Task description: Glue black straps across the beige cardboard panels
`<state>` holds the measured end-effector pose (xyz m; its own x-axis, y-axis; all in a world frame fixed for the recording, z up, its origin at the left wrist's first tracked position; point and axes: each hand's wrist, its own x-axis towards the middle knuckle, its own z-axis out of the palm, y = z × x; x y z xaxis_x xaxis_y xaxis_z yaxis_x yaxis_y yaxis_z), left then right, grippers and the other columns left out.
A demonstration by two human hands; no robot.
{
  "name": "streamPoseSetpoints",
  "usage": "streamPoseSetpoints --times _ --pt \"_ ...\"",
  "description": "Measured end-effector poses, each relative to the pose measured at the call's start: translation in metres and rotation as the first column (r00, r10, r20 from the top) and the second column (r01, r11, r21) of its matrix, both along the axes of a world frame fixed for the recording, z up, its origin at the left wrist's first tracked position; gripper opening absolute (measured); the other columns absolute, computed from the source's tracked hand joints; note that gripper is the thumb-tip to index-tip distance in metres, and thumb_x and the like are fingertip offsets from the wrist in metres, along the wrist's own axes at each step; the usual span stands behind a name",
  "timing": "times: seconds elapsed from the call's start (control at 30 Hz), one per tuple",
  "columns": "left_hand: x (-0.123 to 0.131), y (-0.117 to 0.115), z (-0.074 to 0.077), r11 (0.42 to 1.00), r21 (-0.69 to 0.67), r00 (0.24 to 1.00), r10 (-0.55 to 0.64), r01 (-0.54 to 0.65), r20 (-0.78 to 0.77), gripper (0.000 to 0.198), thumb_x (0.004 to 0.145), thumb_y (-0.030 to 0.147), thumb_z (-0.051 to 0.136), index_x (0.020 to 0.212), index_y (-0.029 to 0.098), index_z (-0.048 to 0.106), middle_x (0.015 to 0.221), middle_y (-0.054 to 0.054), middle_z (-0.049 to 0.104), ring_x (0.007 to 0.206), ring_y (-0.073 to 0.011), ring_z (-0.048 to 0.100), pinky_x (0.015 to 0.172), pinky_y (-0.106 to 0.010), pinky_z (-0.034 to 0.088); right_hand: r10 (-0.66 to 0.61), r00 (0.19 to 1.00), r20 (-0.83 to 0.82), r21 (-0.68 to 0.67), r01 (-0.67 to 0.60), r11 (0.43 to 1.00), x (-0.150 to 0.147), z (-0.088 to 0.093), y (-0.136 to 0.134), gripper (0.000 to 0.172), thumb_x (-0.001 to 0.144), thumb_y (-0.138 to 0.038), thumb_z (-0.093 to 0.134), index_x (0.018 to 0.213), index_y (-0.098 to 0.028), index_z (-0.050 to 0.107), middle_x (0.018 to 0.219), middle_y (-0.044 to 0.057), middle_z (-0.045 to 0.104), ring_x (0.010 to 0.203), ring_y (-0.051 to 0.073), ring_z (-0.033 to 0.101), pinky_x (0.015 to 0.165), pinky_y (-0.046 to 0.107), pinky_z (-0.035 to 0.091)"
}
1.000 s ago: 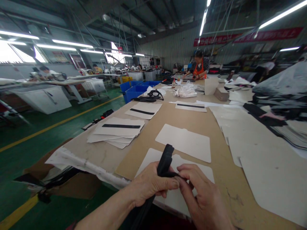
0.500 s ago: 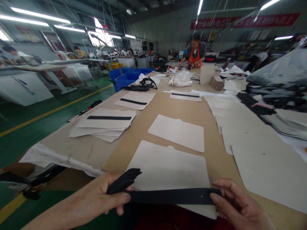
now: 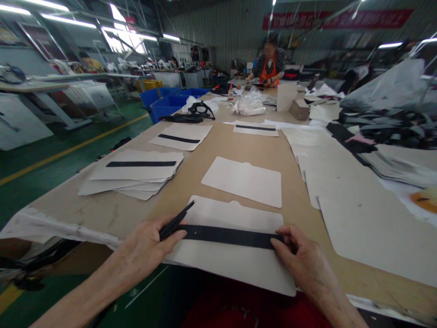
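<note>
A flat black strip [image 3: 228, 236] stretches between my two hands, across the nearest off-white board [image 3: 235, 269] at the table's front edge. My left hand [image 3: 159, 243] pinches the strip's left end and also grips a bundle of more black strips [image 3: 175, 221], which points up and to the right. At the other end, my right hand [image 3: 295, 253] pinches the strip between thumb and fingers by the board's right edge. Just beyond lies a bare off-white board [image 3: 244, 181] with a small tab on its far side.
On the left is a stack of boards [image 3: 136, 175], a black strip across its top one. Two more striped boards lie farther back. Large pale sheets [image 3: 362, 218] cover the right side. Blue bins [image 3: 169, 105] stand beyond the left edge; a co-worker [image 3: 269, 64] stands at the far end.
Both hands have moved forward, bringing the strip from the board's near edge to across its middle. The view has shifted slightly to the right.
</note>
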<state>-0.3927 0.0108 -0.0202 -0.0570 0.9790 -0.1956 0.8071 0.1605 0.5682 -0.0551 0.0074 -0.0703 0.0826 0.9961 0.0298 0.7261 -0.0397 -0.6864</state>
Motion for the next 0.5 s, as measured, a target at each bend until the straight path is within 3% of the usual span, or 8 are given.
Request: streamPoseSetpoints --times 0.2,0.5 --pt "-0.0002 0.0048 -0.0039 0.998 0.045 0.998 -0.038 0.040 -0.059 0.050 0.083 0.059 0.055 0.116 0.024 0.070 0.109 -0.005 0.076 0.102 -0.0306 0.068 0.086 -0.034 0.053 -0.009 0.999 0.042 -0.005 0.010 1.000 -0.0011 -0.0031 -0.0016 0.022 0.081 -0.043 0.057 0.092 -0.025 0.065 0.063 -0.003 0.059 0.057 0.016 0.058 0.056 0.028 0.041" --pt "-0.0009 0.0106 -0.0091 0.996 0.076 0.994 -0.043 0.051 -0.103 0.047 0.083 0.057 0.054 0.115 0.026 0.070 0.114 -0.002 0.075 0.105 -0.0299 0.068 0.090 -0.034 0.051 -0.003 0.991 0.131 0.022 0.000 1.000 -0.0068 -0.0032 -0.0022 0.019 0.082 -0.039 0.056 0.092 -0.025 0.064 0.063 -0.002 0.063 0.058 0.018 0.061 0.056 0.029 0.039"
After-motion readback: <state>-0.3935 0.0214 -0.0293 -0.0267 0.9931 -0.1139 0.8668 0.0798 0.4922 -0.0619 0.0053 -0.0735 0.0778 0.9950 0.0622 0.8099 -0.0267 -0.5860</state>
